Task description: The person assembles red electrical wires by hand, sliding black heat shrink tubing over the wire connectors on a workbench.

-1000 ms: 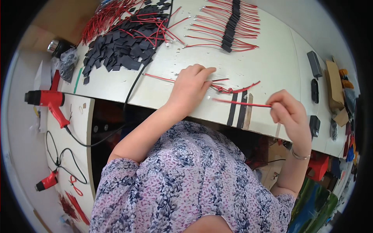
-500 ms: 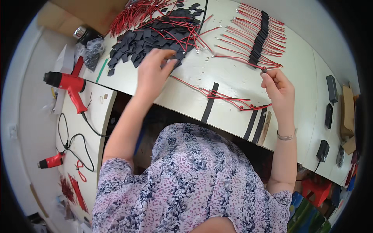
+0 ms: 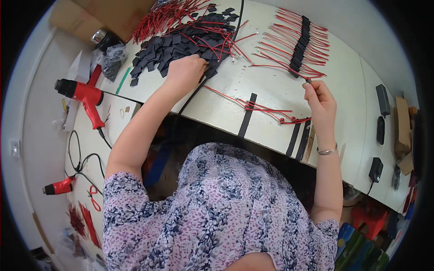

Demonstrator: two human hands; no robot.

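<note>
My left hand (image 3: 186, 74) is at the near edge of a pile of small flat black pieces (image 3: 169, 47), its fingers drawn together in a pinch. What they hold, if anything, is hidden. At the right, my right hand (image 3: 322, 99) is closed, thumb against fingers, on the end of a red wire, where a small dark piece (image 3: 308, 81) shows above the fingertips. Just beyond it, a long row of red wires (image 3: 280, 43) lies side by side, crossed by a band of black pieces (image 3: 299, 50). Between my hands, several knotted red wires (image 3: 266, 109) lie on the table.
A bundle of red wires (image 3: 156, 20) lies behind the pile. Black strips (image 3: 247, 118) mark the table's near edge. A black cable (image 3: 192, 95) runs past my left hand over the edge. To the left are a red heat gun (image 3: 86, 97) and a smaller red-and-black tool (image 3: 59, 186).
My left hand has moved slightly right, and its fingers have closed together. The black cable now shows beside it, across the table edge. My right hand has stayed almost in place.
</note>
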